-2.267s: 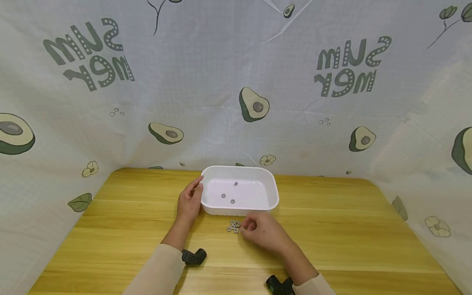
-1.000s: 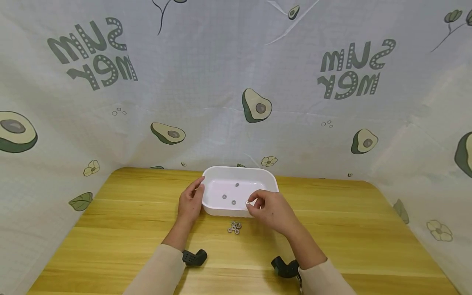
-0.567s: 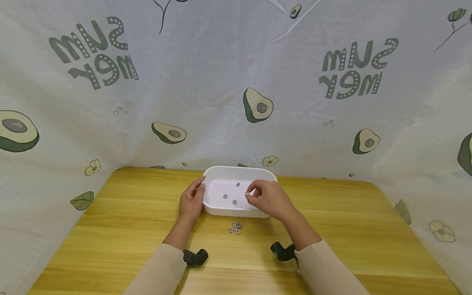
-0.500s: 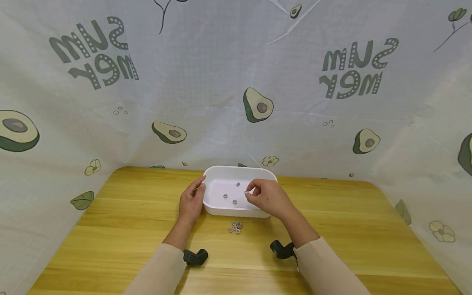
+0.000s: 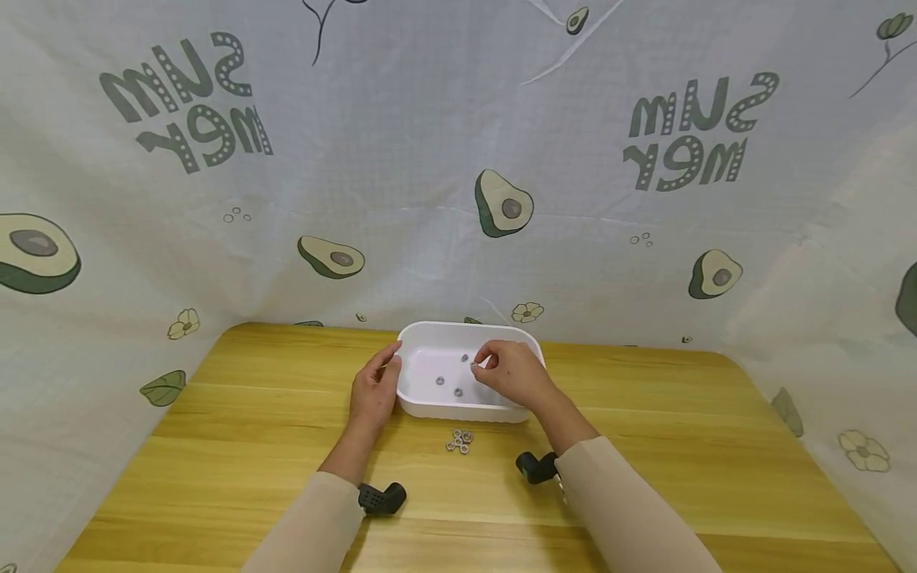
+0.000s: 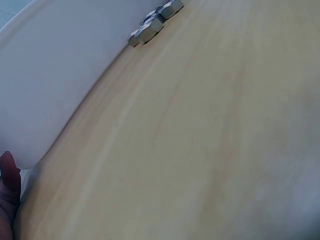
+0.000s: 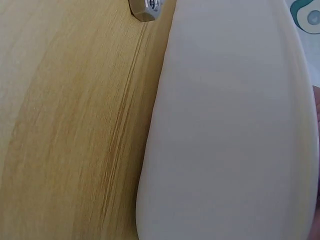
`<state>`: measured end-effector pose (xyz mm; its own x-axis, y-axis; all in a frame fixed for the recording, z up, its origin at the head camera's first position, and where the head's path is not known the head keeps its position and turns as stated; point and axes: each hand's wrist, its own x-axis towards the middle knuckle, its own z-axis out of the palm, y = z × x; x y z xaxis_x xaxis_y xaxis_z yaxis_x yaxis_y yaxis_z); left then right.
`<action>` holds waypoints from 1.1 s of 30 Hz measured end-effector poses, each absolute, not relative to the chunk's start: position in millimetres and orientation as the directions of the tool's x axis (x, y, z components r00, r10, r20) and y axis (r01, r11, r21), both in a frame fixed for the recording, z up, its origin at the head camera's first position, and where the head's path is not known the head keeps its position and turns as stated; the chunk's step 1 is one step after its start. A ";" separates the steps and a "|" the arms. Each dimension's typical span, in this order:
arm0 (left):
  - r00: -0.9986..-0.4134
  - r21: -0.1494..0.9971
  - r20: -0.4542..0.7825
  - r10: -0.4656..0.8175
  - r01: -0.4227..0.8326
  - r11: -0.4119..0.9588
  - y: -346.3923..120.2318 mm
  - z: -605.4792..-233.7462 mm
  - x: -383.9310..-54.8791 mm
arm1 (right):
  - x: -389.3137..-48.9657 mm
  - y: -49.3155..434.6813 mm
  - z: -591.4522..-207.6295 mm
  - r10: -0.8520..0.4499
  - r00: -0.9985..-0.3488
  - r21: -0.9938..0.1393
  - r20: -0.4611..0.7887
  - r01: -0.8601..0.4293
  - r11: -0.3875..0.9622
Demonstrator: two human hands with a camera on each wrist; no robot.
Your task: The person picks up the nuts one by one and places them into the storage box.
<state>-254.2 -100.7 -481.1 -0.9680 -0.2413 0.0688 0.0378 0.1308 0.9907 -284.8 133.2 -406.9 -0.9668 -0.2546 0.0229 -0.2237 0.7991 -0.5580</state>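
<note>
A white rectangular tub (image 5: 462,413) stands toward the back of the table, with 3 hex nuts (image 5: 440,380) lying loose on its floor. Against its left end rests my left hand (image 5: 372,394), fingers extended along the side; in the left wrist view the thumb (image 6: 9,182) shows beside the tub wall (image 6: 55,70). My right hand (image 5: 514,374) is over the tub's interior and pinches a small hex nut (image 5: 474,364) between thumb and forefinger. In the right wrist view the tub's front wall (image 7: 225,125) hides most of that hand.
A small cluster of several hex nuts (image 5: 458,442) lies on the wooden table (image 5: 251,446) just in front of the tub. Behind the table hangs a white curtain (image 5: 415,143) printed with avocados. Black wrist-camera mounts (image 5: 383,499) stick out from both wrists.
My right hand has picked a nut from beside the cluster, lifted it over the tub's front rim and moved further in, toward the back left. The left hand has stayed at the tub's end.
</note>
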 end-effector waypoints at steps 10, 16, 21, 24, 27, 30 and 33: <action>-0.967 0.991 0.066 -0.246 0.036 0.126 -100.7 -481.1 -254.8 | -295.2 128.2 -409.3 -0.244 -0.970 -0.555 -0.009 -0.198 0.808; -0.967 0.991 0.057 -0.247 0.026 0.129 -100.8 -480.7 -254.3 | -296.7 126.4 -410.9 -0.233 -0.972 -0.561 -0.024 -0.180 0.808; -0.968 0.993 0.055 -0.247 0.027 0.116 -100.8 -480.9 -254.7 | -295.3 125.2 -409.9 -0.222 -0.974 -0.564 -0.035 -0.164 0.809; -0.967 0.993 0.056 -0.247 0.028 0.117 -100.7 -480.8 -254.6 | -294.6 124.7 -408.5 -0.216 -0.976 -0.564 -0.030 -0.162 0.810; -0.967 0.992 0.061 -0.247 0.032 0.122 -100.8 -480.7 -254.5 | -293.6 124.0 -406.7 -0.211 -0.977 -0.565 -0.019 -0.164 0.809; -0.967 0.992 0.066 -0.245 0.036 0.125 -100.9 -480.9 -254.5 | -292.1 123.5 -404.5 -0.213 -0.977 -0.568 -0.010 -0.169 0.806; -0.967 0.991 0.067 -0.245 0.035 0.130 -100.8 -481.3 -254.5 | -289.9 122.9 -402.6 -0.216 -0.976 -0.573 -0.004 -0.175 0.801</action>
